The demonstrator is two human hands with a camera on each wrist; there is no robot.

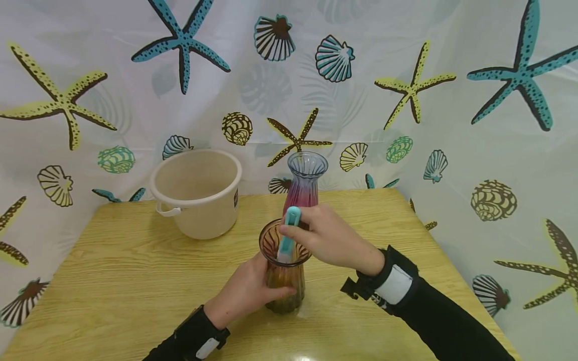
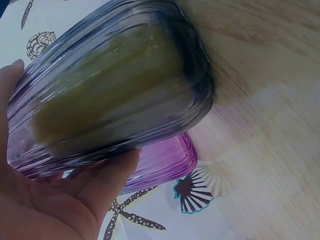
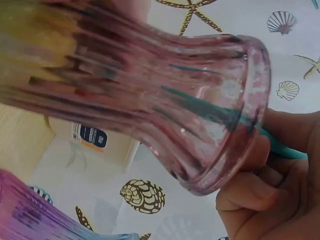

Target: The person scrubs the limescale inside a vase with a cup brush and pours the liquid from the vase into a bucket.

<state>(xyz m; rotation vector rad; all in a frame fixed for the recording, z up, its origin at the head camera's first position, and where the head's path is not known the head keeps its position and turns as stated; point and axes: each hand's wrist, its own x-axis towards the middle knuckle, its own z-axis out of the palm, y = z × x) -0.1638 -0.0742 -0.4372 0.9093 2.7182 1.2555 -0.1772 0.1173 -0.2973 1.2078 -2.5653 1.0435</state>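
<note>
A ribbed amber-brown glass vase (image 1: 293, 276) with a flared rim stands near the middle of the table. My left hand (image 1: 246, 291) grips its lower body, with the thumb across the front. A bottle brush with a teal handle (image 1: 289, 230) reaches down through the vase's mouth. My right hand (image 1: 334, 238) holds that handle at the top, close above the rim. Inside the vase, the left wrist view shows a blurred yellow-green brush head (image 2: 110, 80) through the glass. In the right wrist view, the curled fingers (image 3: 250, 192) lie beside the vase rim.
A second vase (image 1: 303, 190), pink and purple fading to blue, stands just behind the amber one. Farther back on the left is a cream bucket (image 1: 207, 220) with a handle and a label. A cloth (image 1: 352, 100) printed with starfish and shells hangs behind the wooden table (image 1: 135, 271).
</note>
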